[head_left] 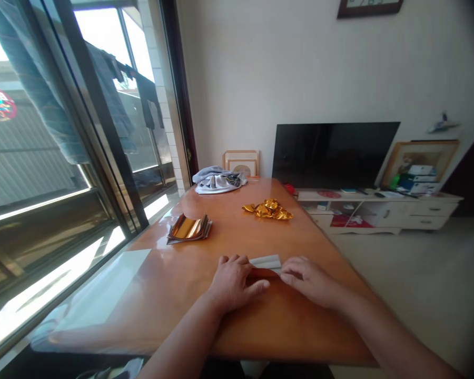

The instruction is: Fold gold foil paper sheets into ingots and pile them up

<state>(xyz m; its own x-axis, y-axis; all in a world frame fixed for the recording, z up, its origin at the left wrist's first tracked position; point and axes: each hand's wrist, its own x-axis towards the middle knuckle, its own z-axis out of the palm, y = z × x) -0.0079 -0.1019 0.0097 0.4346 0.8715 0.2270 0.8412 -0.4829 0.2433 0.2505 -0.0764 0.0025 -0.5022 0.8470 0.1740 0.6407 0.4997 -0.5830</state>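
Observation:
A small sheet of paper (pixel 265 262) lies near the front of the table. Its far strip is pale and creased, and its near edge curves up and looks orange-brown. The curled fingers of my left hand (pixel 234 281) press over the left end of the sheet, with the thumb pointing right in front of it. At the right end, my right hand (pixel 310 282) has its thumb and fingers closed on the sheet's edge. Farther off lie a stack of gold foil sheets (pixel 189 228) at the left and several folded gold foil pieces (pixel 269 209) at the right.
The glossy brown table (pixel 181 284) runs away from me, with bundled grey cloth (pixel 219 180) at its far end. Glazed sliding doors (pixel 102 105) flank the left side. A television (pixel 334 152) stands on a white cabinet (pixel 398 216) beyond, at the right.

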